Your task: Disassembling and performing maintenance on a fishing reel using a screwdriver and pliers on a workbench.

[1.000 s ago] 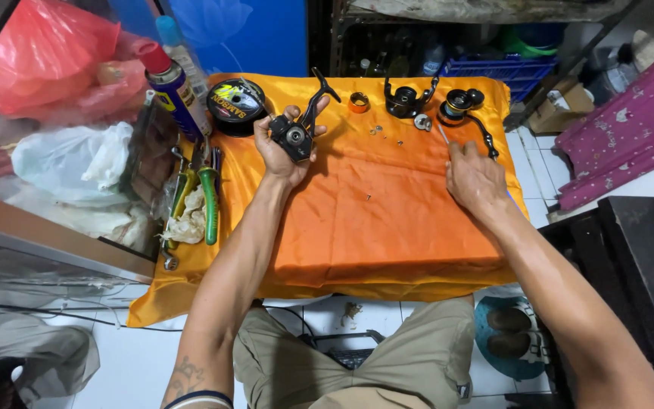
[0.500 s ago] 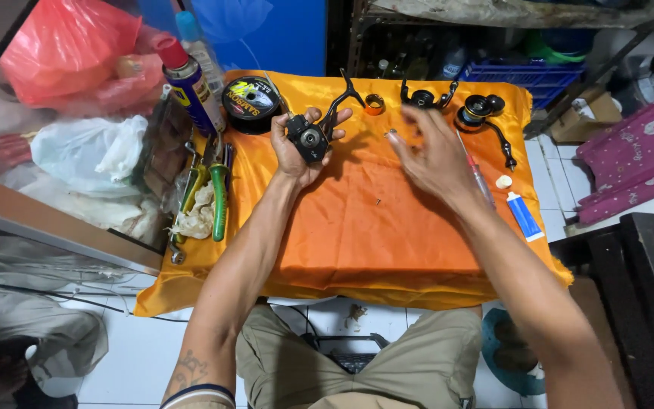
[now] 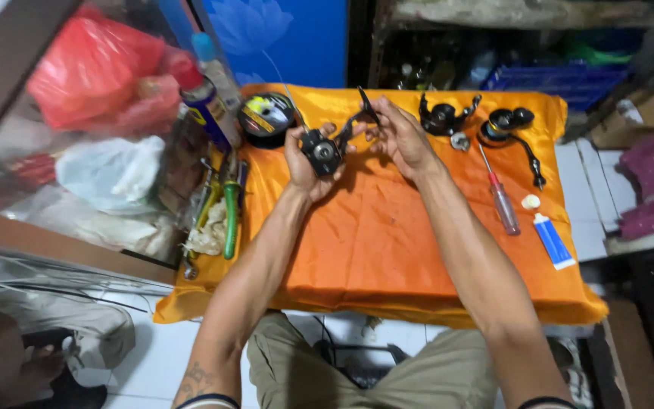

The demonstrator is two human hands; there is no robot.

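My left hand [image 3: 302, 163] holds a black fishing reel body [image 3: 322, 152] above the orange cloth [image 3: 387, 250] that covers the table. My right hand [image 3: 399, 136] has come up beside it, and its fingers touch the reel's black arm [image 3: 359, 119] at the upper right. Both hands are together at the far middle of the cloth. Whether the right fingers grip the arm or only rest on it is unclear.
A spool of line [image 3: 266, 117] lies left of the hands, with spray cans [image 3: 204, 102] and green-handled pliers [image 3: 230, 216] at the left edge. Black reel parts [image 3: 444, 120] and a crank handle [image 3: 520, 144] sit at the far right, beside a screwdriver [image 3: 499, 198] and a blue-white tube [image 3: 552, 241].
My right hand has left the right side of the cloth and moved left to the reel. My left hand has kept hold of the reel and lifted it slightly.
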